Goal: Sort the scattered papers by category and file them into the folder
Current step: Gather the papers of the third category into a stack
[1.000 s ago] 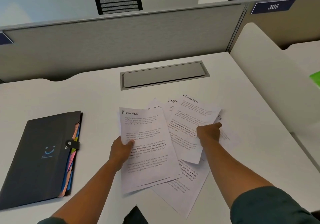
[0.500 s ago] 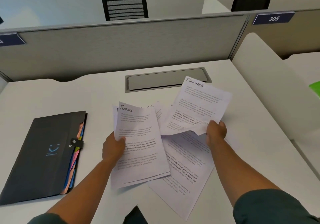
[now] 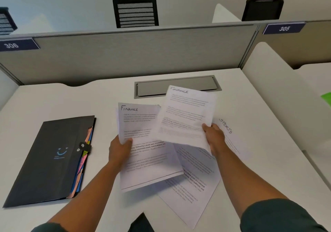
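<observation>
White desk [image 3: 53, 104] fills the view, bounded at its far edge by a grey partition [image 3: 143, 52] with a cable hatch [image 3: 155, 90] set just in front of it. Near the left edge lies the dark folder [image 3: 50, 160], snapped closed, coloured tabs showing along its right side. The left hand [image 3: 120, 151] grips a Finance stack [image 3: 143, 151] by its left margin, thumb on top. The right hand [image 3: 214, 138] pinches a second Finance sheet [image 3: 186, 117] at its lower right corner, lifted above the desk's middle. More loose sheets [image 3: 193, 187] lie beneath, one headed Sports [image 3: 226, 126] toward the right edge. Judging from this, the lifted sheet should go squarely onto the left stack, top edges aligned, before any filing; the folder's clasp needs opening first.
</observation>
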Motion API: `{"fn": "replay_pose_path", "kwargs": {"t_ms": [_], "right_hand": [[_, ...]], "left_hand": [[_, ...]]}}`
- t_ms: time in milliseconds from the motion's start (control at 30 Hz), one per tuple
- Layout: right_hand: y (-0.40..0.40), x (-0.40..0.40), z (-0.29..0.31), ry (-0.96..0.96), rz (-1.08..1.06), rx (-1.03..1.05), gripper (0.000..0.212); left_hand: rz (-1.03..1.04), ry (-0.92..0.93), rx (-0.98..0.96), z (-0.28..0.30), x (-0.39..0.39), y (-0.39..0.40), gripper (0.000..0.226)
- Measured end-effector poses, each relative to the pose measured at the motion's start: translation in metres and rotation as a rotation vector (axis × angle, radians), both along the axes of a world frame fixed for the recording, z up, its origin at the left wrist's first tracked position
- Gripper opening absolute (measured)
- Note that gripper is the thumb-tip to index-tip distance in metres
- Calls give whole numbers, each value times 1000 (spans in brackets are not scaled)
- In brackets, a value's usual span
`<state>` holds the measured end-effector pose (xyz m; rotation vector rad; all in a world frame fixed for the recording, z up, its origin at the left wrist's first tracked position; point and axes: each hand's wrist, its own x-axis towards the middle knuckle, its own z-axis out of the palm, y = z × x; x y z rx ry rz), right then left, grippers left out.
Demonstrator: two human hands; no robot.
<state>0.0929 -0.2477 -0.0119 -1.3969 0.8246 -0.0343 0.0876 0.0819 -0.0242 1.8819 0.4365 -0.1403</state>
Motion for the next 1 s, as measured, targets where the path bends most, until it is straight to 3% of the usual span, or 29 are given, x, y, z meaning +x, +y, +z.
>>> {"fn": "replay_pose_path", "kwargs": {"t_ms": [233,333,433,533,600,733,867,1000], "right_hand": [[32,5,-4,-13,313,175,23],[44,8,-2,-19,408,164,31],[53,8,2,-13,492,111,38],[61,9,8,-18,588,19,47],[67,11,13,-19,617,-40,48],[78,22,32,-55,625,-99,36],[86,35,59,-220,561,-188,23],[95,46,78,-372,528,-240,24]], "left_hand": [[-140,138,-311,17,-1,-9,25],[-179,160,-348,24,-2,-11,29],[-163,201,-302,29,-1,-12,49],[-144,203,-487,32,2,-15,64],[-156,174,-505,37,3,-17,57],[-122,20,-325,41,11,-19,27],[-82,-171,-318,60,23,-16,26],[-62,-322,-325,81,35,-12,25]]}}
